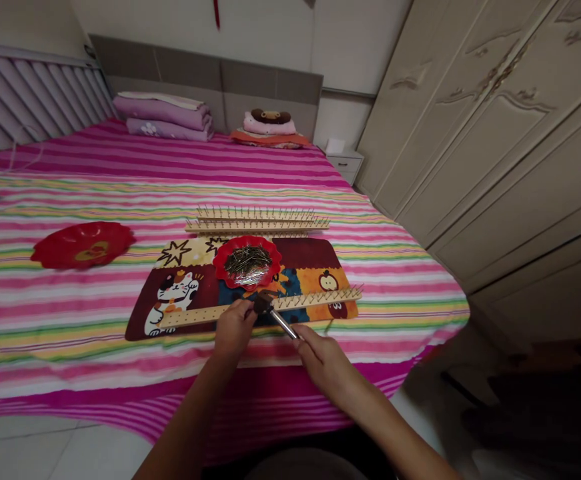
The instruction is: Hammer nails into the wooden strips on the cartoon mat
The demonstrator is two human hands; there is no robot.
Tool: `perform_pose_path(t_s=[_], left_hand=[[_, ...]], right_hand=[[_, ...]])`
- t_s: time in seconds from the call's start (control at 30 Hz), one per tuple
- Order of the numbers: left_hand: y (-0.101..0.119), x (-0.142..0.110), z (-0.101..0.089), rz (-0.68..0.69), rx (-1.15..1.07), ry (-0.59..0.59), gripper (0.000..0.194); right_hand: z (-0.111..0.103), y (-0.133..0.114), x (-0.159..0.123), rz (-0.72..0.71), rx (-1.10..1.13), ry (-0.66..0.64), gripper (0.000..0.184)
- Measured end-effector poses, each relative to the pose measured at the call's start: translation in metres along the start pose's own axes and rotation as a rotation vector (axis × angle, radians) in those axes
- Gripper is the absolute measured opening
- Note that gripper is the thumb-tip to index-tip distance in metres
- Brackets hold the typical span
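Note:
In the head view, my right hand (320, 353) is wrapped round the metal handle of a hammer (281, 321). The hammer's dark head (263, 302) is over a pale wooden strip (195, 316), close to my left fingertips. My left hand (236, 325) is closed in a pinch at the strip's near edge; whatever is between its fingers is too small to make out. Nails stand in the strip's right part, while its left part shows rows of small holes. Just behind, a red scalloped dish (220, 263) holds a heap of loose nails (249, 263).
A patterned mat (305, 257) lies under the strip and dish. Behind it are wooden strips (260, 223) bristling with upright nails. A red lid-like plate (83, 245) rests at left on the striped bedspread (170, 193). Folded bedding (165, 117) is at the headboard; wardrobes line the right.

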State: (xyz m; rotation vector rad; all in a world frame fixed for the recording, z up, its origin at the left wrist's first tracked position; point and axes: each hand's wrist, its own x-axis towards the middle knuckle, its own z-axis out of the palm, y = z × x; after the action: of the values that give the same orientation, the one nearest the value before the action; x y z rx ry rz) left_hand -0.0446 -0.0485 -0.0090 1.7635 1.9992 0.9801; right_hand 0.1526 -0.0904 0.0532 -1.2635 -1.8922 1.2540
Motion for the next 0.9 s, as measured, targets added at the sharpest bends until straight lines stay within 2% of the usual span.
perform_pose_path(t_s=[0.13, 0.23, 0.3, 0.4, 0.5, 0.6, 0.7, 0.9], left_hand=[[0.001, 0.0, 0.0, 0.008, -0.055, -0.006, 0.015], [0.001, 0.001, -0.007, -0.015, -0.082, -0.037, 0.016], [0.001, 0.006, -0.015, -0.031, -0.062, -0.012, 0.019], [0.002, 0.023, -0.028, -0.035, 0.044, 0.073, 0.023], [0.008, 0.05, -0.034, -0.019, 0.231, 0.021, 0.025], [0.015, 0.076, -0.032, -0.068, 0.432, -0.115, 0.027], [0.021, 0.094, -0.028, -0.151, 0.576, -0.194, 0.027], [0.024, 0.106, -0.023, -0.166, 0.623, -0.313, 0.027]], right_hand=[[-0.01, 0.013, -0.027, 0.093, 0.138, 0.009, 0.035], [-0.018, 0.039, -0.049, 0.214, 0.196, 0.037, 0.038], [-0.019, 0.062, -0.059, 0.286, 0.244, 0.08, 0.039], [-0.014, 0.095, -0.067, 0.363, 0.321, 0.17, 0.042], [-0.006, 0.116, -0.067, 0.431, 0.426, 0.263, 0.046], [-0.003, 0.122, -0.063, 0.53, 0.53, 0.273, 0.049], [-0.005, 0.12, -0.061, 0.582, 0.572, 0.254, 0.049], [-0.008, 0.117, -0.06, 0.585, 0.571, 0.25, 0.045]])
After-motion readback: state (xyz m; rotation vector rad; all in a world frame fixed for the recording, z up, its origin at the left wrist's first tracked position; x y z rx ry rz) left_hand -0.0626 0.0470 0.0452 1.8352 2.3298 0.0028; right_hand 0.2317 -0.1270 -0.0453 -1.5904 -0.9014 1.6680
